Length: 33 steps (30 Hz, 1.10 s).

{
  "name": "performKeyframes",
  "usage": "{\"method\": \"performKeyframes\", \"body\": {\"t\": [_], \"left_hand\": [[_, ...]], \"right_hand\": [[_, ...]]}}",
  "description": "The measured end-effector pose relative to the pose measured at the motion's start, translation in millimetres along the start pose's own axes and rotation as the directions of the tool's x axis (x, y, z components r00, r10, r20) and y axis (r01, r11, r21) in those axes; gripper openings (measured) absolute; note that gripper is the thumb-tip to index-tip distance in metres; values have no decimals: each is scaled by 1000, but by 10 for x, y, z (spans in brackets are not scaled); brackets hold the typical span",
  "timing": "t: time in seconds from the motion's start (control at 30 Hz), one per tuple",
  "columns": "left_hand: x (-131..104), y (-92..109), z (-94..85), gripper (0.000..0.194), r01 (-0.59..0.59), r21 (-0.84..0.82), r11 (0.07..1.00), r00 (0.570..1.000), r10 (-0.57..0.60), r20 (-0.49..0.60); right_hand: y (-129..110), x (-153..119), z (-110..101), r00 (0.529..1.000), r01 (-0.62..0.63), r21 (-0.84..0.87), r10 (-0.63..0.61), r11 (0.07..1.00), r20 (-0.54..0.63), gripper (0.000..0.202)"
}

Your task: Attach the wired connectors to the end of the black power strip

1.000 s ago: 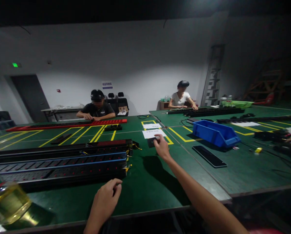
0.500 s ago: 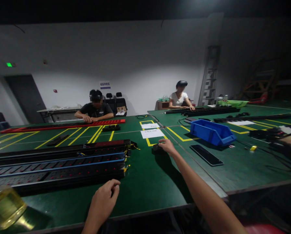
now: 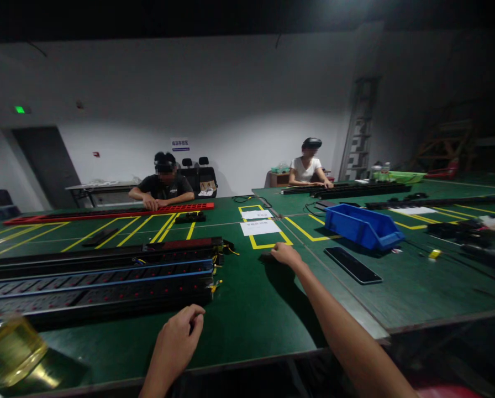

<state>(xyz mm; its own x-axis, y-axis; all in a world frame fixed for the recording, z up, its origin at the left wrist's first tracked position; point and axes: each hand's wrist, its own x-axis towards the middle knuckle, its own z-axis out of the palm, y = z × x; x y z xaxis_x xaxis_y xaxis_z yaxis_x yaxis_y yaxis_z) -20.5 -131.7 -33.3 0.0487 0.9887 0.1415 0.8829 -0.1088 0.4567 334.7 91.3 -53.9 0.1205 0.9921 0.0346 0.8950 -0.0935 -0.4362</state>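
My right hand [image 3: 287,255] is stretched forward over the green table [image 3: 247,331], its fingers curled down in a closed grip. Whatever lies under or inside those fingers is hidden; only a dark patch of shadow shows at their left. Just beyond it are a yellow taped outline and a white paper label [image 3: 259,227]. My left hand [image 3: 176,338] rests near the front edge of the table, loosely closed, thumb close to the forefinger, with nothing visible in it. Long black slotted strips with blue edges [image 3: 106,282] lie to its left, with yellow wire ends at their right.
A blue bin [image 3: 361,225] and a black phone [image 3: 352,265] are at the right. A container of yellow liquid [image 3: 11,348] stands front left. Two people sit across the table, by a red frame [image 3: 185,208] and black rails [image 3: 359,190]. Another person's arm shows at far right.
My right fingers have curled in, and the small dark block that showed under them is now out of sight. My left hand stays put. The view has shifted slightly.
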Motion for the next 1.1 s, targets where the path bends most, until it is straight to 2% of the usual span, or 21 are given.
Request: {"method": "performKeyframes", "body": {"t": [0.17,0.27,0.33,0.4,0.47,0.53,0.6,0.7,0.8,0.9,1.03,1.1], "left_hand": [[-11,-2,6,32,1,-7,1000,1000,-1,10],[-23,8,5,31,-1,-12,1000,1000,1,6],[-30,13,6,29,-2,-16,1000,1000,2,6],[-35,12,10,28,0,-20,1000,1000,0,5],[-39,5,18,28,-1,-24,1000,1000,1,1],[-41,-3,27,27,-3,-26,1000,1000,3,-1],[-42,-7,32,27,-5,-32,999,1000,5,-1],[-41,1,30,28,-9,-51,999,1000,9,-2],[-37,18,24,28,-1,-61,998,1000,0,-9],[-34,31,22,27,9,-58,998,1000,-10,-15],[-43,38,23,25,13,-54,998,1000,-14,-15],[-50,39,23,26,10,-53,999,1000,-11,-17]], "right_hand": [[-53,-125,-109,998,-22,-105,28,994,57,35],[-136,-211,-136,999,0,-142,-7,990,-49,33],[-277,-285,-115,980,125,-124,-142,984,-140,32],[-499,-381,-53,922,339,-48,-342,939,-179,29],[-784,-497,38,834,540,42,-529,840,-155,26],[-1089,-614,132,755,654,63,-644,754,-122,26],[-1362,-702,204,695,717,20,-713,697,-88,27],[-1634,-743,256,671,741,-81,-741,667,34,27],[-1730,-695,265,671,741,-121,-734,660,107,25],[-1755,-624,279,640,768,-118,-762,629,99,21],[-1841,-560,371,554,832,-56,-829,552,74,20],[-1896,-539,435,553,832,29,-833,554,33,19]]}}
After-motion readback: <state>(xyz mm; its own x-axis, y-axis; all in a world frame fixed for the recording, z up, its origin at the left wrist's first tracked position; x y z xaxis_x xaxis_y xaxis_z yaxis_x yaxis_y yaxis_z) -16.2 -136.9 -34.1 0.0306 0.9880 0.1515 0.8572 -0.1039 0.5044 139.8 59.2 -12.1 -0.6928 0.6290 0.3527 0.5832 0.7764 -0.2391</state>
